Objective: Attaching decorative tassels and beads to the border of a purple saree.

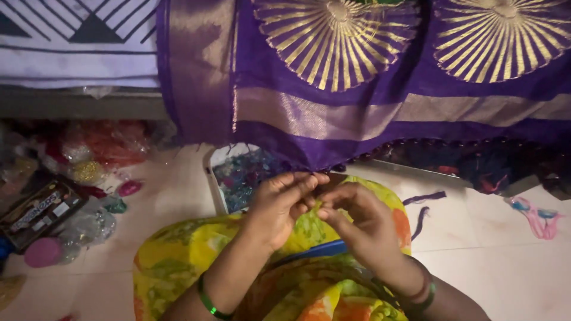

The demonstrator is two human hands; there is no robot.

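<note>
A purple sari cloth [333, 128] with gold bands and gold sunburst circles hangs down from a raised surface. My left hand [279, 205] and my right hand [357, 217] meet just below its lower hem, fingertips pinched together at the hem's edge. Both seem to grip the hem or a thread there; the exact thing between the fingers is too small to tell. Small dark tassels [428, 145] line the hem to the right. My knees, in yellow-green patterned cloth [178, 255], lie under the hands.
A white tray [215, 178] of mixed beads stands under the hem. Bags of beads and thread [89, 148], a dark box [35, 211] and pink round pieces [43, 252] lie at the left. Purple thread scraps [423, 199] and pink-blue thread [535, 214] lie on the tiled floor.
</note>
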